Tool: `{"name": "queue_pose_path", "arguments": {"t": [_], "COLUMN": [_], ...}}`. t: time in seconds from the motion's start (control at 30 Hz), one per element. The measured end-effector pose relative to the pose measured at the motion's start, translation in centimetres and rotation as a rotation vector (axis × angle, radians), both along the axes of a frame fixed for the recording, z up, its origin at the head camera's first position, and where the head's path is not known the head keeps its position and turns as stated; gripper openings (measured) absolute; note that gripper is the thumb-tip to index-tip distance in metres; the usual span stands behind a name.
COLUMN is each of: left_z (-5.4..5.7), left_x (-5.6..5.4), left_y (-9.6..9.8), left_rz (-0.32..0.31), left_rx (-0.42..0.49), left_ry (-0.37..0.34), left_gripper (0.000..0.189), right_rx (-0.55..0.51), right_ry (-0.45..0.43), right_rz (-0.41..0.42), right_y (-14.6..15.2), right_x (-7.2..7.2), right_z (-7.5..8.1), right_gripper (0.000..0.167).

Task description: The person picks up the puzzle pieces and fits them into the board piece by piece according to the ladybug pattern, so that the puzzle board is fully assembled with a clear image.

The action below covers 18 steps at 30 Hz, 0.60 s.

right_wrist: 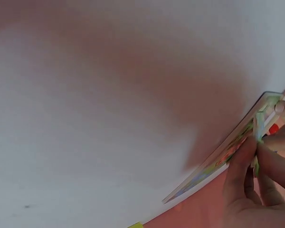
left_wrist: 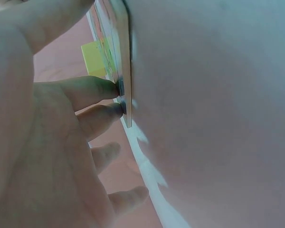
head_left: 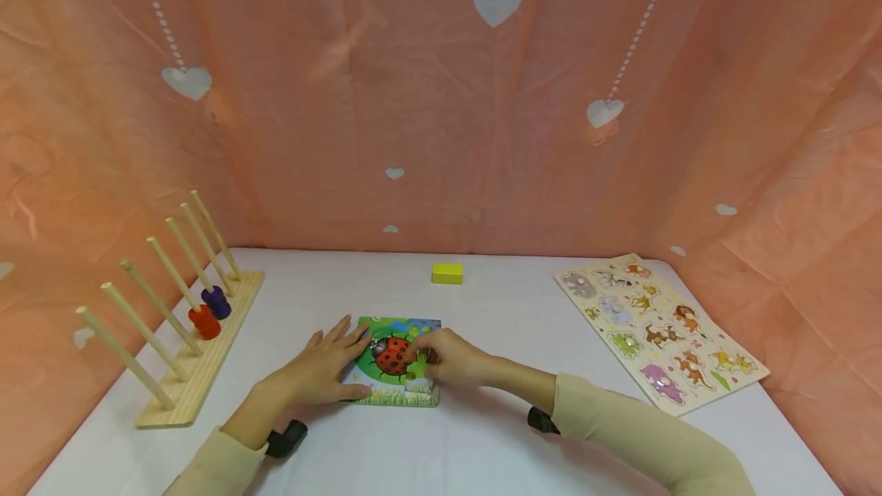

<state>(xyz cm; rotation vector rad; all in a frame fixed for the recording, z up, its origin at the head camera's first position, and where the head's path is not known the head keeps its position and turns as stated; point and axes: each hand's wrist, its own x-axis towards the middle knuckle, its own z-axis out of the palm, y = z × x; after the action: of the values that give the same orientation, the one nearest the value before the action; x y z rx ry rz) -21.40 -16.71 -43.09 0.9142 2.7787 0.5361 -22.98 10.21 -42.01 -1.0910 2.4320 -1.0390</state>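
A square ladybug jigsaw puzzle [head_left: 391,356] lies flat on the white table. At its left side my left hand [head_left: 320,366] is spread, with fingers and thumb touching the puzzle's edge; the left wrist view shows fingertips [left_wrist: 115,89] against the board's side. Over the puzzle's lower right part, my right hand [head_left: 458,358] pinches a green and pale puzzle piece [head_left: 417,375] between thumb and fingers. In the right wrist view that piece [right_wrist: 259,124] is tilted up on edge above the board. My right fingers hide part of the puzzle's right side.
Behind the puzzle sits a yellow block [head_left: 447,274]. A wooden peg rack [head_left: 186,396] with red rings [head_left: 204,322] and purple rings [head_left: 217,302] stands at the left. An animal peg puzzle board [head_left: 661,331] lies at the right. A pink curtain [head_left: 441,113] hangs behind the table.
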Motion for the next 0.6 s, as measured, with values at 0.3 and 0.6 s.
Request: {"name": "queue_pose_path", "arguments": {"t": [0.3, 0.6], "left_z": [-0.2, -0.4], "left_x": [0.0, -0.2], "left_y": [0.1, 0.1], "left_rz": [0.008, 0.010], "left_rx": [-0.012, -0.015], "left_ry": [0.006, 0.013], "left_gripper": [0.091, 0.091], "right_rx": [0.189, 0.315], "right_ry": [0.250, 0.413], "right_rz": [-0.065, -0.075], "right_y": [-0.9, -1.1], "right_x": [1.1, 1.7], "right_z": [-0.1, -0.5], "right_gripper": [0.023, 0.029]}}
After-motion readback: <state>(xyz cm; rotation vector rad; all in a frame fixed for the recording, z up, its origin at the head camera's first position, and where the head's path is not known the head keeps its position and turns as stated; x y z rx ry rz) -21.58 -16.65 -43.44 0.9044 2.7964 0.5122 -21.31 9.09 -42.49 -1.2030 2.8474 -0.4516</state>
